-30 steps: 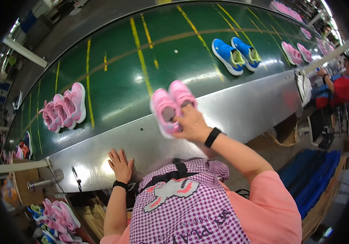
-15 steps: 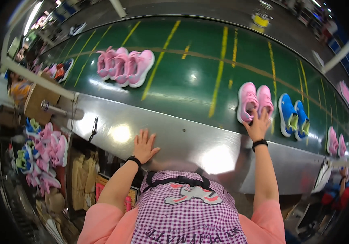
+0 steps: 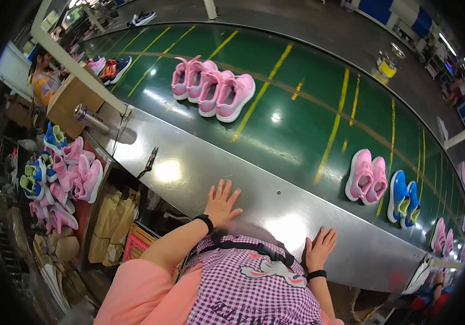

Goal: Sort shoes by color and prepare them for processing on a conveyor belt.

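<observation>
My left hand (image 3: 222, 204) lies flat on the metal ledge (image 3: 243, 176), fingers spread and nothing in them. Farther right, my right hand (image 3: 319, 249) rests open on the same ledge, also holding nothing. Beyond it, a pair of pink shoes (image 3: 366, 176) stands side by side on the green belt (image 3: 292, 127). Just right of these is a pair of blue shoes (image 3: 404, 199) with pale green linings. A cluster of pink shoes (image 3: 235, 97), with raised tongues, sits on the belt ahead of my left hand.
Dark snips (image 3: 150, 160) lie on the ledge's left part. A pile of pink and blue shoes (image 3: 75, 176) is at the left, below a cardboard box (image 3: 70, 100). More pink shoes (image 3: 439, 236) stand along the belt at the right. A person (image 3: 43, 81) is at the far left.
My right hand has left the pink pair and come back to the ledge. My left hand stays flat there. The view has turned left, shifting the scene toward the right.
</observation>
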The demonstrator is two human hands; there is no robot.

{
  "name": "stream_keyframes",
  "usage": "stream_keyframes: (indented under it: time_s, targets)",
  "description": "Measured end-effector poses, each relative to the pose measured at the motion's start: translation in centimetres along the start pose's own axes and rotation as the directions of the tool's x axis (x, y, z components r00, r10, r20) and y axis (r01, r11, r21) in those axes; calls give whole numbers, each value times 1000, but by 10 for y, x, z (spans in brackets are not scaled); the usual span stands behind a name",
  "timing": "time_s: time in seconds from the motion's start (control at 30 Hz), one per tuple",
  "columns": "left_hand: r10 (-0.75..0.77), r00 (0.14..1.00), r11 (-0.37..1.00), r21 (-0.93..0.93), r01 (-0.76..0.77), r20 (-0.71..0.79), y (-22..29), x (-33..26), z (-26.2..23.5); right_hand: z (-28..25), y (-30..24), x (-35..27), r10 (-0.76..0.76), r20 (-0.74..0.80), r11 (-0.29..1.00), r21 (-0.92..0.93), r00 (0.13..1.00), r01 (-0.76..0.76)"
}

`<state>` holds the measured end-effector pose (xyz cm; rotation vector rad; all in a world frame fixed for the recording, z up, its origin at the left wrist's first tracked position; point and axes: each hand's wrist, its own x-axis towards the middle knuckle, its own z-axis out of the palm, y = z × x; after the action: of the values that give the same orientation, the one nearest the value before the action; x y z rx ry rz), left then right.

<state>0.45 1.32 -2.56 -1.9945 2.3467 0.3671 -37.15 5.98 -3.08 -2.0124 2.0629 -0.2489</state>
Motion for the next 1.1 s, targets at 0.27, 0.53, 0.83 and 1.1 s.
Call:
stream_keyframes:
  time_s: [0.27,0.53,0.83,1.1]
  targets:
    - [37,990,988,-146,-57,-134,-6,0,-13,6,-15,0,126,63,987,-107,990,-118]
    - [-283,735,921,-388,29,-616,-144,135,-59,1,-24,6,162,98,973,-184,982,-142]
    - [-332,808,934,-48,355,-487,-266,251,-138,11,-18,2,217,164,959,-217,962,-180]
    - [-436,884,889,69,452,-168,-274,271,-140,-3,-35,8,181,227,947,-302,957,-107]
